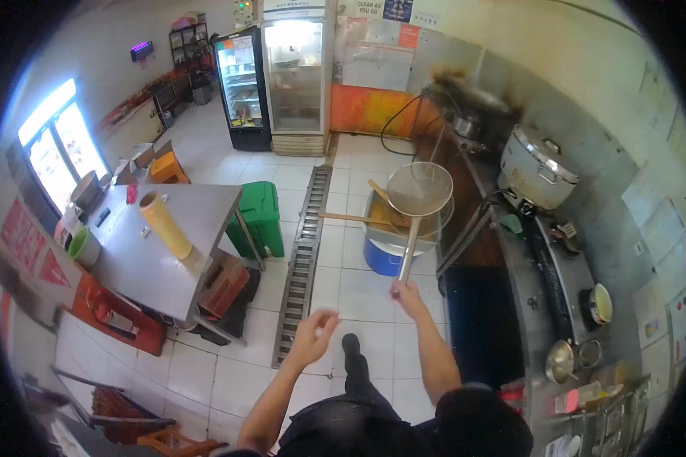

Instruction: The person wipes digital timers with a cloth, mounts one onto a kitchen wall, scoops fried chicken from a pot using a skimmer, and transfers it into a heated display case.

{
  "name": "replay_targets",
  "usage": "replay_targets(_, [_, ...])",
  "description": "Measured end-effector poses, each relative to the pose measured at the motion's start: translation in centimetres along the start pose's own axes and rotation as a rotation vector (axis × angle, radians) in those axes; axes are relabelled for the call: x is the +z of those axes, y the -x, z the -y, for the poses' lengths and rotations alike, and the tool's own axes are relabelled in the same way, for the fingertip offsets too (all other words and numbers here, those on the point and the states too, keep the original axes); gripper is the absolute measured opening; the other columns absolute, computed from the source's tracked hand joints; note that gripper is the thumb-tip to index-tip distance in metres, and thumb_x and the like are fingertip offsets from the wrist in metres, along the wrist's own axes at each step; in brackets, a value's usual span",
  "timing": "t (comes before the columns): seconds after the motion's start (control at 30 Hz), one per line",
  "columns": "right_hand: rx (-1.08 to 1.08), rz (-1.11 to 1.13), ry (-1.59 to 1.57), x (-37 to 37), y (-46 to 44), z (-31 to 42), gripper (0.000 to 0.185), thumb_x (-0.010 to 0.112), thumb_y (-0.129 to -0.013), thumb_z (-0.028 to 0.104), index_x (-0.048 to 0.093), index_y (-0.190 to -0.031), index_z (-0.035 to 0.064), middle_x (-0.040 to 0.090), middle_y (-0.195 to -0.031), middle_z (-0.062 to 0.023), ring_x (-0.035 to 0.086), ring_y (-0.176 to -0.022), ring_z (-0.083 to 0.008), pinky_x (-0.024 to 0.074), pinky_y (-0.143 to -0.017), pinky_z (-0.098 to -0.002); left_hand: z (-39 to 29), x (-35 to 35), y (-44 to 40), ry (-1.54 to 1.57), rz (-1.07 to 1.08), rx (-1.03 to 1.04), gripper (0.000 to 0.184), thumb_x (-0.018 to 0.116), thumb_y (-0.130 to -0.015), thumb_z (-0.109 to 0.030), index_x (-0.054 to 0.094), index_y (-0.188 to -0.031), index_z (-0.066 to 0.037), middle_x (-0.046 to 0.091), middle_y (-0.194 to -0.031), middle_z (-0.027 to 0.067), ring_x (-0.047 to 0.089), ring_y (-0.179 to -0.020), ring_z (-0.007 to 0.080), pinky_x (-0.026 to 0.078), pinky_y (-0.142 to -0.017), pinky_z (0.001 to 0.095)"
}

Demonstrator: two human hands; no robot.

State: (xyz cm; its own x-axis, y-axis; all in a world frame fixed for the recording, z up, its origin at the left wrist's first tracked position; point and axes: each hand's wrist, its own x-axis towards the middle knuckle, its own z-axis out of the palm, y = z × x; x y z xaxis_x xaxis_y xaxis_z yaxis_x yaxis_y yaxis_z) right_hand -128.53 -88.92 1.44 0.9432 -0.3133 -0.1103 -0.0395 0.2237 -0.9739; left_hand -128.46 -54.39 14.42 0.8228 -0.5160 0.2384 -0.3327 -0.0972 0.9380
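Note:
My right hand (408,297) is closed around the handle end of a large round mesh strainer (421,189), held out in front of me. Below the strainer, a wide metal pot (383,207) rests on a blue tub (383,259) on the floor, partly hidden by the mesh. Two wooden-handled tools, one a long wooden stick (351,218), lean across the pot's rim. My left hand (315,337) hangs in the air over the floor drain, holding nothing, its fingers loosely bent and apart from the thumb.
To the left stands a steel table (156,266) with a roll of plastic wrap (165,225); a green bin (261,219) is beside it. A drain grate (297,282) crosses the tiled floor. On the right are a counter and a big rice cooker (537,167). Fridges (296,84) stand behind.

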Motion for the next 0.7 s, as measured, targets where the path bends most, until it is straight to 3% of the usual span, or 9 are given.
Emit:
replay_targets(0.2, [0.335,-0.512,-0.120,-7.8,-21.0,-10.2,0.027,0.068,-0.092,0.032,0.058,-0.082,0.0089,0.057,-0.072,0.0002,0.056,-0.063,-0.0137,0.0461,-0.059,-0.0290,17.1,-4.0,8.9,-0.187,0.404,-0.901,0.046,0.063,-0.095,-0.032,0.056,-0.128,-0.001,0.068,-0.112,0.0157,0.067,-0.097,0.0232,0.052,-0.087,0.0361])
replay_targets(0.27, [0.474,-0.603,-0.498,-9.2,-23.6,-12.9,0.024,0.066,-0.094,0.028,0.061,-0.094,0.0051,0.058,-0.075,-0.0031,0.057,-0.067,-0.0137,0.0454,-0.058,-0.0275,17.9,-4.4,10.3,-0.139,0.377,-1.162,0.045,0.061,-0.096,-0.033,0.057,-0.128,-0.001,0.068,-0.113,0.0152,0.067,-0.099,0.0231,0.051,-0.089,0.0357])
replay_targets(0.33, [0.485,-0.732,-0.563,-10.9,-26.7,-17.5,0.022,0.064,-0.095,0.024,0.060,-0.102,0.0030,0.058,-0.081,-0.0058,0.058,-0.072,-0.0152,0.0484,-0.061,-0.0291,17.4,-4.1,9.9,-0.055,0.262,-1.317,0.045,0.059,-0.097,-0.034,0.058,-0.128,-0.002,0.068,-0.114,0.0146,0.066,-0.100,0.0231,0.050,-0.091,0.0353])
replay_targets(0.37, [0.445,-0.856,-0.629,-11.5,-28.5,-19.9,0.023,0.061,-0.096,0.019,0.059,-0.111,0.0010,0.059,-0.087,-0.0086,0.059,-0.077,-0.0168,0.0513,-0.063,-0.0307,16.7,-3.5,9.6,-0.001,0.180,-1.356,0.045,0.058,-0.098,-0.035,0.058,-0.128,-0.002,0.068,-0.115,0.0143,0.066,-0.101,0.0231,0.050,-0.091,0.0351])
replay_targets(0.53, [0.434,-0.937,-0.667,-13.5,-29.9,-25.4,0.056,0.062,-0.092,0.043,0.052,-0.130,0.0039,0.061,-0.118,-0.0141,0.063,-0.098,-0.0234,0.0548,-0.077,-0.0330,13.4,3.0,4.3,0.253,-0.326,-1.255,0.045,0.053,-0.101,-0.037,0.061,-0.128,-0.002,0.068,-0.118,0.0129,0.065,-0.104,0.0229,0.048,-0.096,0.0340])
replay_targets(0.57, [0.592,-1.036,-0.642,-13.9,-30.7,-25.9,0.062,0.063,-0.092,0.048,0.049,-0.135,0.0057,0.059,-0.120,-0.0133,0.060,-0.103,-0.0221,0.0550,-0.079,-0.0313,13.1,3.2,2.5,0.260,-0.397,-1.206,0.046,0.052,-0.101,-0.038,0.062,-0.128,-0.002,0.068,-0.119,0.0127,0.065,-0.105,0.0229,0.047,-0.097,0.0338])
replay_targets(0.6, [0.592,-1.002,-0.801,-11.9,-29.8,-23.6,0.065,0.061,-0.092,0.051,0.045,-0.138,0.0083,0.058,-0.117,-0.0122,0.058,-0.101,-0.0215,0.0551,-0.078,-0.0302,13.2,2.5,0.4,0.236,-0.456,-1.142,0.046,0.051,-0.102,-0.038,0.062,-0.128,-0.002,0.068,-0.119,0.0124,0.064,-0.106,0.0229,0.047,-0.097,0.0336])
replay_targets(0.63, [0.741,-1.080,-0.742,-11.1,-29.5,-22.9,0.071,0.063,-0.090,0.054,0.042,-0.140,0.0088,0.058,-0.117,-0.0127,0.058,-0.095,-0.0214,0.0548,-0.075,-0.0295,12.7,1.1,-2.7,0.230,-0.462,-1.312,0.042,0.053,-0.100,-0.038,0.066,-0.123,-0.006,0.072,-0.110,0.0121,0.066,-0.100,0.0207,0.049,-0.092,0.0324])
replay_targets(0.7, [0.897,-0.904,-0.414,-10.8,-26.8,-24.4,0.080,0.064,-0.088,0.057,0.036,-0.144,0.0078,0.062,-0.103,-0.0137,0.061,-0.080,-0.0236,0.0545,-0.070,-0.0294,13.9,-3.5,-6.5,-0.041,-0.458,-1.291,0.038,0.060,-0.093,-0.039,0.073,-0.104,-0.005,0.074,-0.094,0.0098,0.069,-0.090,0.0207,0.052,-0.086,0.0352])
